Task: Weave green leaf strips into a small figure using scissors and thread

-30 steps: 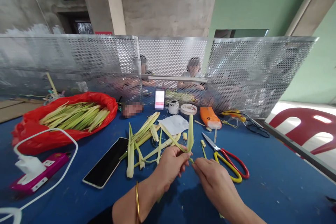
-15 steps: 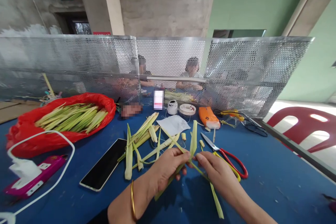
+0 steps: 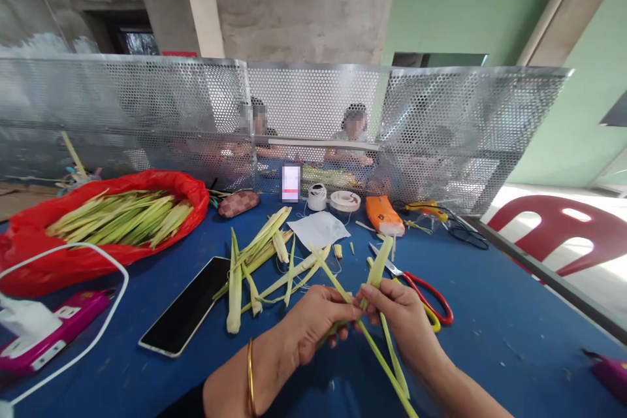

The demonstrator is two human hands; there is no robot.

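Both hands work close together above the blue table point(image 3: 470, 379), fingers closed on pale green strips of plant leaf. My left hand point(image 3: 313, 326) pinches a long narrow leaf strip point(image 3: 382, 366), which crosses from the upper left down to the lower right. In my right hand point(image 3: 404, 317), thumb and fingers grip a wider leaf strip point(image 3: 379, 264) that points up and slightly right. Another strip end point(image 3: 396, 359) hangs below the right hand. Where the strips cross, the fingers hide part of them. Scissors point(image 3: 426, 290) with red and yellow handles lie just beyond the right hand.
Cut leaf pieces point(image 3: 235, 294) lie left of my hands, beside a black phone point(image 3: 186, 307). Farther left are a red bag point(image 3: 196, 209) of leaves and a purple power strip point(image 3: 63, 326). Behind sit thread point(image 3: 317, 196), tape point(image 3: 345, 201) and an orange packet point(image 3: 385, 214), before a perforated metal screen point(image 3: 313, 91).
My right hand has closed on the wide leaf, which now leans right. The narrow strip has swung to run down to the lower right. The view has shifted slightly right.
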